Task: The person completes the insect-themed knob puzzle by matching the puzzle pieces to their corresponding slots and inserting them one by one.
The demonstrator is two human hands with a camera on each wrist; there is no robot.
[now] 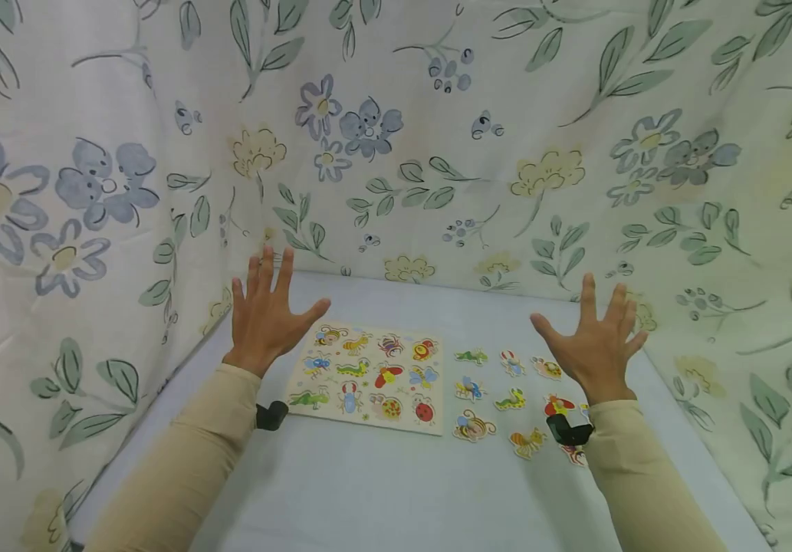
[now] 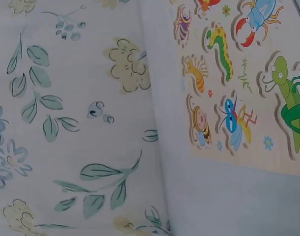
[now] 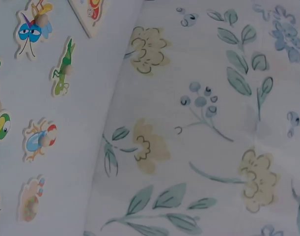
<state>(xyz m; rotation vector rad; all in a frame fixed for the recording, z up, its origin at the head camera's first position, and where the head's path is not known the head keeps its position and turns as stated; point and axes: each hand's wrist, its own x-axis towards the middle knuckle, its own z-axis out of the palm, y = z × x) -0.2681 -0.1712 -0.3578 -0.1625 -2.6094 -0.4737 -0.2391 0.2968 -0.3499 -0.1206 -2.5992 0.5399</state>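
Note:
Both hands are raised above the white table with fingers spread, holding nothing. My left hand (image 1: pixel 262 318) overlaps the left edge of a wooden insect puzzle board (image 1: pixel 368 420) in the head view. Printed insects fill the board's shallow recesses, such as a green grasshopper (image 2: pixel 289 98) in the left wrist view. To the right, my right hand (image 1: pixel 596 349) is over the far side of several loose puzzle pieces. Among these are a bee piece (image 1: pixel 473 426), an ant piece (image 1: pixel 526 442) and a blue beetle piece (image 3: pixel 39 140), which has a small round knob.
Floral cloth (image 1: pixel 396 153) hangs as walls at the back and on both sides of the table (image 1: pixel 368 498). A dark wrist-camera mount (image 1: pixel 272 415) juts inward from the left wrist, and another camera mount (image 1: pixel 568 431) from the right, partly covering pieces beneath it.

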